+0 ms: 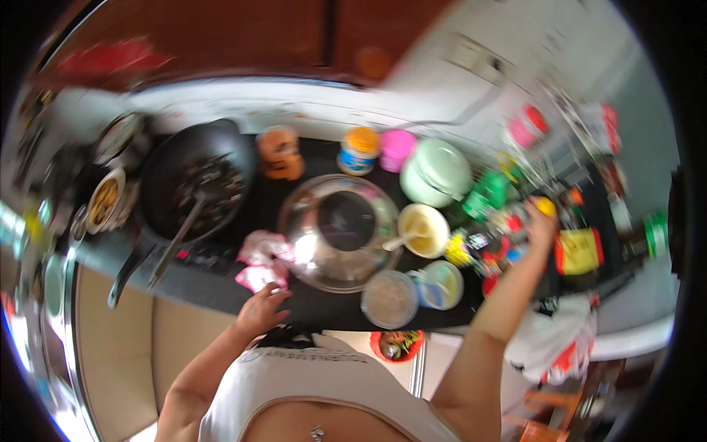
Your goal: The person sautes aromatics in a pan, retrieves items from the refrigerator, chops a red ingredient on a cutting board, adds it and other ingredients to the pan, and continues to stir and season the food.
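My right hand (541, 221) reaches to the crowded right part of the counter, its fingers around a yellow-topped item (545, 206) whose body is mostly hidden. Bottles and a yellow packet (579, 251) surround it. Over the counter's front edge, my left hand (264, 312) holds nothing, fingers apart, just below a crumpled pink and white cloth (264, 257). Right of the cloth lies a large round metal lid or basin (298, 259). A white bowl (436, 235) with yellow contents and a spoon sits beside it. At the left, a black wok (160, 193) holds dark food and a metal spatula (179, 237).
Along the back stand an orange-lidded jar (359, 152), a pink container (397, 149) and a pale green lidded pot (436, 171). Two tubs, one a round clear tub (390, 299), line the front edge. The wok handle (124, 282) juts past the counter. A white plastic bag (552, 337) hangs at right.
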Tool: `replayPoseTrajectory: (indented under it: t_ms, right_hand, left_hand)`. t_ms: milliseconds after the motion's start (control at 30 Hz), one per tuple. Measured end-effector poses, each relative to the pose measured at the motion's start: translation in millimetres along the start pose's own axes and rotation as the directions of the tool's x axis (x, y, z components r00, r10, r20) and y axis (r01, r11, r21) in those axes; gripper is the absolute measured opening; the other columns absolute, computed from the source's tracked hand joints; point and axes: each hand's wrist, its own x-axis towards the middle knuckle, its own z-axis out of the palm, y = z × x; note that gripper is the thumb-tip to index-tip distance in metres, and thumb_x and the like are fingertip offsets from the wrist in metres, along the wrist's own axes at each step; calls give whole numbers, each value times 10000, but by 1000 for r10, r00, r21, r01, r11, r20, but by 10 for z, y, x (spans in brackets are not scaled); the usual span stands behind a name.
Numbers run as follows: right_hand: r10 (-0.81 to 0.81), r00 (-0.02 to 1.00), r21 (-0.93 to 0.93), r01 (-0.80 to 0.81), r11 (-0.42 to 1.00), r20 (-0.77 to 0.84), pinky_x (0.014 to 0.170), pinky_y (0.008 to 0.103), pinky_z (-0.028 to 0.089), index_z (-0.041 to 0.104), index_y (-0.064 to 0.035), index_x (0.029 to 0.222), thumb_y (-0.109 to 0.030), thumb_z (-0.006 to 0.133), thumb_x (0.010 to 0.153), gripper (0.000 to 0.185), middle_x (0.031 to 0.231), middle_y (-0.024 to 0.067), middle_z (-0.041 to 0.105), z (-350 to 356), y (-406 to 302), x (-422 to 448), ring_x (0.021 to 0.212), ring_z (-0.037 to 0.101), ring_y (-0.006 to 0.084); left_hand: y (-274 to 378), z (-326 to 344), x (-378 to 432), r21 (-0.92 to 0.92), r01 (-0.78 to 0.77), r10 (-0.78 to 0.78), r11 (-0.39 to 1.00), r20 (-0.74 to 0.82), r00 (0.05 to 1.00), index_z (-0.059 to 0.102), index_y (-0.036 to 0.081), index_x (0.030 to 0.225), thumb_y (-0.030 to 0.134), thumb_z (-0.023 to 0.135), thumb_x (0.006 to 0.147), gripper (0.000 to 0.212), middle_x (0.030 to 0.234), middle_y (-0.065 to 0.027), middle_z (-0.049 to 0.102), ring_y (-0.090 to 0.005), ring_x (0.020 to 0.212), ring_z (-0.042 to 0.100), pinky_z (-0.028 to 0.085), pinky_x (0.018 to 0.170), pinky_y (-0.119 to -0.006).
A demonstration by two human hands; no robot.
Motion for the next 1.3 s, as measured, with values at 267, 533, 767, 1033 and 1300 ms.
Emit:
replayPoseTrajectory:
  t_ms: [267,533,767,1033,1300]
  right_hand:
    - [-565,813,-170,582,795,142,955,321,402,541,13,1081,-33,624,868,234,1162,125,580,-46,-1581,-721,1055,543,203]
    - [-781,475,343,713,611,405,998,481,390,544,20,973,45,621,711,275,1054,187,602,798,-3046,-2543,1096,565,347]
    - [-761,106,721,259,643,640,908,426,486,576,-18,861,5,747,625,292,847,137,671,2317,-3524,-3926,919,652,317]
    - [-822,-148,832,185,523,550,987,356,410,475,-23,1276,-257,748,760,629,1253,156,547,3387,-4282,-4719,1155,542,274]
    - [-347,-24,180,887,425,938,977,439,417,441,-261,1354,-2,724,656,796,1417,102,382,3787,-3219,-4815,1245,442,331]
  left_hand:
    - [203,-241,-5,-228,-98,66,969,-145,987,549,69,1199,122,708,754,476,1205,-145,514,-316,1055,574,501,871,-382]
    - [899,-1204,207,-182,-545,380,818,-539,751,335,32,1373,163,839,578,951,1275,-202,440,-382,1191,463,416,970,-431]
    - [380,-1757,-681,-21,-129,67,991,-768,637,322,21,1394,226,865,488,1076,1276,-201,423,-364,1114,476,407,922,-445]
    - [-576,-2610,-1879,-281,-43,-238,959,-875,421,458,78,1240,137,851,525,818,1113,-109,599,-263,1007,602,483,867,-388]
    - [-2497,-2895,-2401,-494,374,-559,785,-825,86,396,108,1295,235,843,605,832,1114,-163,622,-296,1020,615,487,881,-385]
